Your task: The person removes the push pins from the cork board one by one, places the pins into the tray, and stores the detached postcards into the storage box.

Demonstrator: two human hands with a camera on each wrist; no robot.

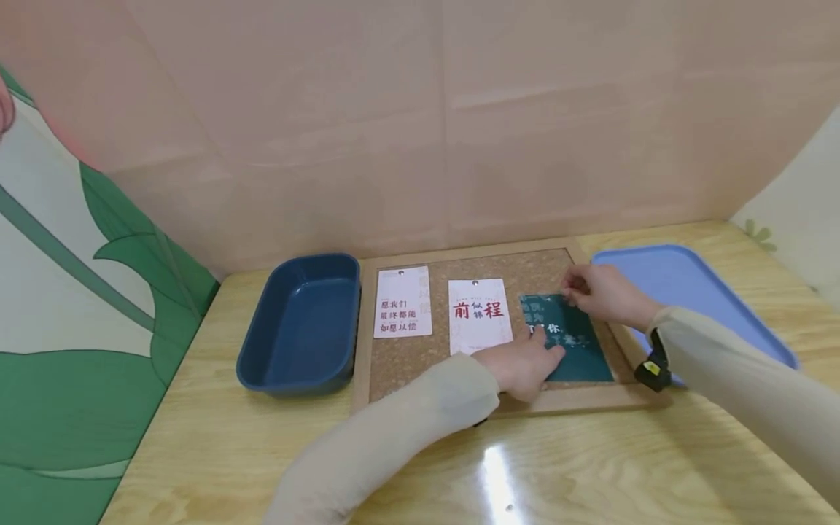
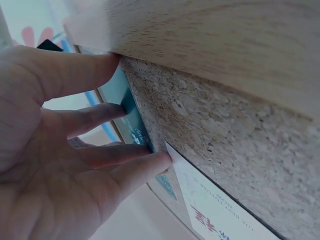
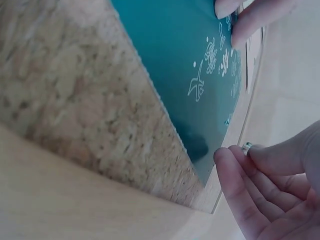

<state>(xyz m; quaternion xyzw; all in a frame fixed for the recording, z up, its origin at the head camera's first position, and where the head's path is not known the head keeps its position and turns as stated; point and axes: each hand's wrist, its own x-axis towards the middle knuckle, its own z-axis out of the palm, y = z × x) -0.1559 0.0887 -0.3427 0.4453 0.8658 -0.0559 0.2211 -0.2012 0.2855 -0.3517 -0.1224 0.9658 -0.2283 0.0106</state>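
Observation:
On a wood-framed cork board (image 1: 400,368) lies a dark teal card (image 1: 580,361) with white lettering. My left hand (image 1: 521,364) spreads its fingers over this card's left part and presses it to the cork; in the left wrist view one fingertip also meets the edge of a white card (image 2: 192,192). Above the teal card's upper edge, my right hand (image 1: 607,295) pinches a small shiny push pin (image 3: 246,147) between thumb and forefinger. Left of the teal card is the white card with red characters (image 1: 482,313), and further left another white card (image 1: 403,306); each has a small grey dot at its top.
A deep dark blue tray (image 1: 298,335) stands to the board's left. At the right a flat light blue tray (image 1: 689,292) sits close to the board, partly behind my right forearm. The wooden table (image 1: 197,452) meets a pinkish cloth-like wall (image 1: 315,146) at the back.

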